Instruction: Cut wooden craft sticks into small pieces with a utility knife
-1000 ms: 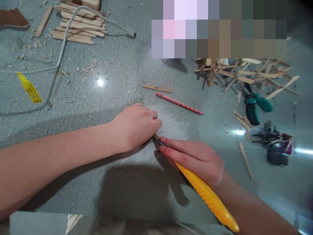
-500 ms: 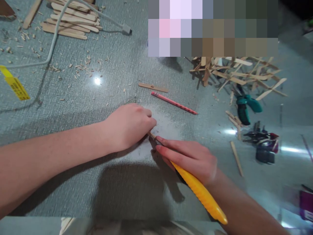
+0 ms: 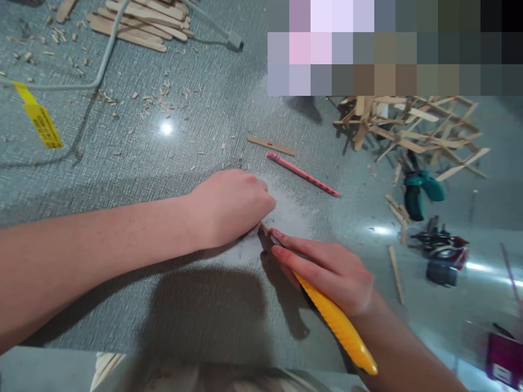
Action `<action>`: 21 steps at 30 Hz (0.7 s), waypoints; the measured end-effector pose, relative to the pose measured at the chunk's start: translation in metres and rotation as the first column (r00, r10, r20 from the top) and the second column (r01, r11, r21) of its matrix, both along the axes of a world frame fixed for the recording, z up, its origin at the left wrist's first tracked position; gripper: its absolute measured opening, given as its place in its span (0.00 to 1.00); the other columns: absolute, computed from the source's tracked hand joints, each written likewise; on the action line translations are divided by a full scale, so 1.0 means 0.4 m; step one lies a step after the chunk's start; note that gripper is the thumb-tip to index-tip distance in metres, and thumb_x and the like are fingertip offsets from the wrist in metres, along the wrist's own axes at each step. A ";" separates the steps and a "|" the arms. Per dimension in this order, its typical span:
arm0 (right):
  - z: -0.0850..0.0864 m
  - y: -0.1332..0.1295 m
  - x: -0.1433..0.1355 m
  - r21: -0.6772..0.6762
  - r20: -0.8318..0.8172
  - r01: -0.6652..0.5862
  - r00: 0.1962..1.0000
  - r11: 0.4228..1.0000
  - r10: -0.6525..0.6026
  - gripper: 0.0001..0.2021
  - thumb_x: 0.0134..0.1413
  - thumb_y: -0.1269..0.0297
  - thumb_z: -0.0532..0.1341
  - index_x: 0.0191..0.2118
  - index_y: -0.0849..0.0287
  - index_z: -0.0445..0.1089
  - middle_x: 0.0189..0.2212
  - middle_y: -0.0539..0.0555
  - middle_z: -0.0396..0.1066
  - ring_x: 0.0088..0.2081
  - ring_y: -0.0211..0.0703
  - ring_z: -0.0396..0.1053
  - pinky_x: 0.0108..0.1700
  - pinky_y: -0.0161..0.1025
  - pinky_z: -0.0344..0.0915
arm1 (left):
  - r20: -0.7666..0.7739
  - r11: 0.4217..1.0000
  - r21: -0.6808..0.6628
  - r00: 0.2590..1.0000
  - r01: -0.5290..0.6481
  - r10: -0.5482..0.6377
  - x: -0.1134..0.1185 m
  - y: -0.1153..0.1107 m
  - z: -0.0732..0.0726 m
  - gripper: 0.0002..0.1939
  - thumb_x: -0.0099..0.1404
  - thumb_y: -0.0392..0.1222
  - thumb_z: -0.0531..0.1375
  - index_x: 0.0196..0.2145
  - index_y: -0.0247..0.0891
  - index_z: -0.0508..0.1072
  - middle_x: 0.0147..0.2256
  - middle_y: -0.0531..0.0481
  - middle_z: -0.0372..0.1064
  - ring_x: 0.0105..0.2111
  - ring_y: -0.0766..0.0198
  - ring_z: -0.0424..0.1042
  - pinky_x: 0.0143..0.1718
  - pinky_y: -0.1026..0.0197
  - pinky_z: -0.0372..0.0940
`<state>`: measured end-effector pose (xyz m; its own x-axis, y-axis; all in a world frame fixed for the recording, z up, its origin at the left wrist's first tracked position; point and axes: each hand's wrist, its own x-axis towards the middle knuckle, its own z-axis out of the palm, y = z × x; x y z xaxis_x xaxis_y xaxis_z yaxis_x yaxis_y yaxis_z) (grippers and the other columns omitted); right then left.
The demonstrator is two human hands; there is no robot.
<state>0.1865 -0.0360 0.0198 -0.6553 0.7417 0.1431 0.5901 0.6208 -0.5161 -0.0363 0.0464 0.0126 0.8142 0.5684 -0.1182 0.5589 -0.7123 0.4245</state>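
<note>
My left hand (image 3: 235, 204) is closed in a fist low over the tabletop, knuckles up. The end of a narrow wooden stick (image 3: 264, 226) pokes out from under its fingers, and the rest is hidden. My right hand (image 3: 333, 267) is wrapped round a yellow utility knife (image 3: 337, 318) with a ribbed handle. Its front end meets the stick close to my left fingers; the right fingers cover most of the blade. Pale powder (image 3: 286, 204) lies on the table around both hands. Just beyond them are a red pencil (image 3: 304, 175) and a notched craft stick (image 3: 272, 145).
Stacked craft sticks (image 3: 143, 24) lie at the back left beneath a white cable (image 3: 108, 51) with a yellow tag (image 3: 43, 124). Wood chips are scattered nearby. At right stand a lattice of joined sticks (image 3: 408, 133), green-handled pliers (image 3: 414, 196) and a dark tool (image 3: 441, 247).
The view has shifted slightly, so most of the table's things sit further right in the picture. Both hands keep the same hold on the stick and the knife.
</note>
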 end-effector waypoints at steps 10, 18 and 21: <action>-0.031 0.008 0.002 0.153 -0.063 -0.068 0.995 0.986 0.079 0.25 0.63 0.72 0.63 0.64 0.55 0.66 0.41 0.54 0.82 0.35 0.43 0.82 0.36 0.33 0.80 | 0.019 0.999 -0.041 1.000 -0.008 0.009 -0.004 -0.001 0.001 0.07 0.63 0.31 0.60 0.32 0.37 0.79 0.33 0.48 0.76 0.33 0.58 0.76 0.38 0.57 0.67; -0.032 -0.025 0.050 0.144 -0.282 0.056 0.959 0.988 -0.013 0.20 0.58 0.75 0.65 0.54 0.50 0.74 0.46 0.54 0.81 0.45 0.49 0.80 0.43 0.43 0.81 | 0.074 0.999 0.033 0.997 0.028 -0.030 -0.015 0.001 -0.030 0.04 0.66 0.35 0.62 0.32 0.37 0.77 0.32 0.49 0.74 0.31 0.60 0.71 0.36 0.58 0.63; -0.075 -0.021 0.075 0.076 -0.461 0.302 0.856 0.950 -0.235 0.10 0.59 0.61 0.66 0.46 0.48 0.77 0.43 0.53 0.80 0.40 0.49 0.80 0.36 0.44 0.79 | 0.145 0.982 0.163 0.983 0.090 -0.114 -0.031 -0.006 -0.038 0.10 0.72 0.42 0.57 0.41 0.37 0.77 0.34 0.45 0.71 0.34 0.58 0.70 0.39 0.56 0.64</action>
